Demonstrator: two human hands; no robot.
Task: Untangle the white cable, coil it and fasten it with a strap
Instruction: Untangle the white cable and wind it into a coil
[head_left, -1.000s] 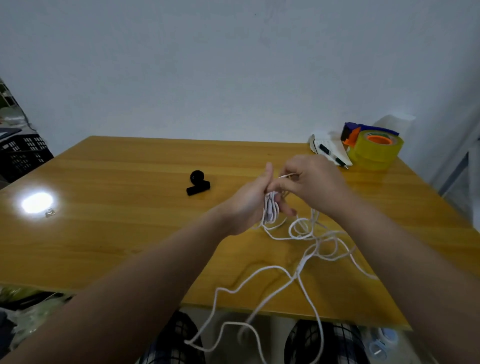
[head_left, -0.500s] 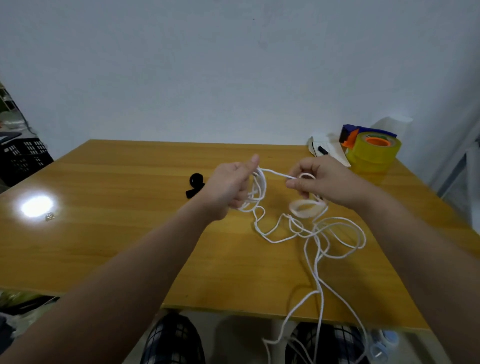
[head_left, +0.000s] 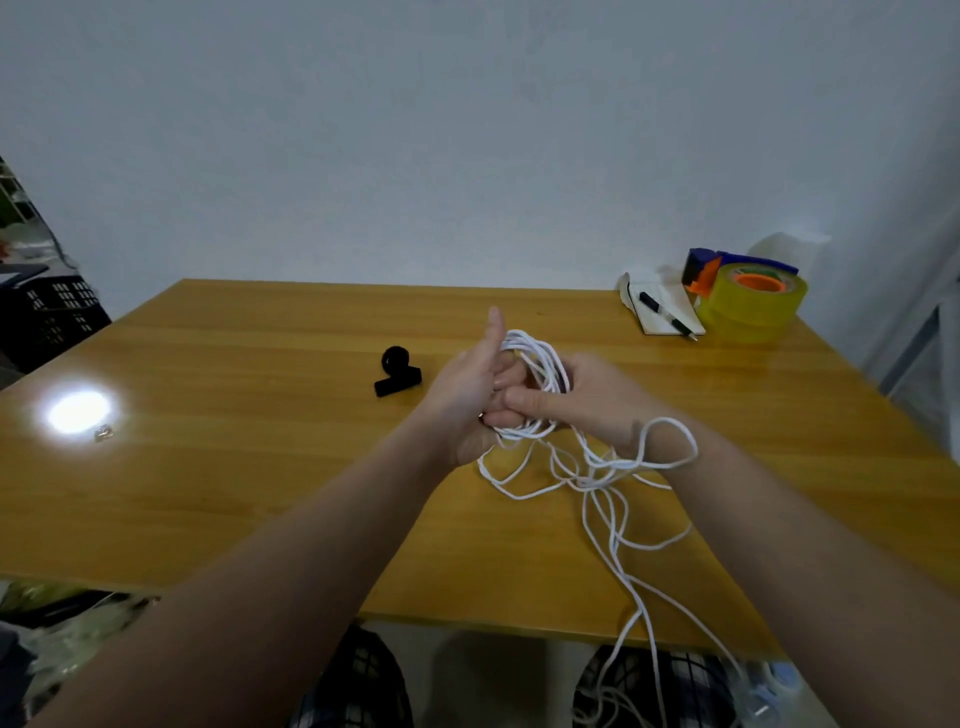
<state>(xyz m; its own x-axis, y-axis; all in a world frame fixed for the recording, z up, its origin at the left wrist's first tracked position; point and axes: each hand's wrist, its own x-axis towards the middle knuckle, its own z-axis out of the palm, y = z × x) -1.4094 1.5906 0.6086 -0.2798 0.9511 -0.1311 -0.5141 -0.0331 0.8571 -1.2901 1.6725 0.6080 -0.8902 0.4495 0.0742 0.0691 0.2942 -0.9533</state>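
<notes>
both hands (head_left: 467, 395) gripping white cable (head_left: 537, 364)

One wide-angle camera rides on the person's head and faces forward and down over a wooden table (head_left: 249, 467) toward a pale wall (head_left: 467, 130). It sits close: both forearms (head_left: 311, 545) enter from the bottom edge, the left hand (head_left: 467, 395) and right hand (head_left: 597, 405) meeting mid-frame. The table's near edge lies low, and the white cable (head_left: 614, 525) trails out below it.

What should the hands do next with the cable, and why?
Probably wind another loop onto the coil: the left hand holds the looped white cable, the right hand grips it, and plenty lies loose on the table and off its edge.
</notes>
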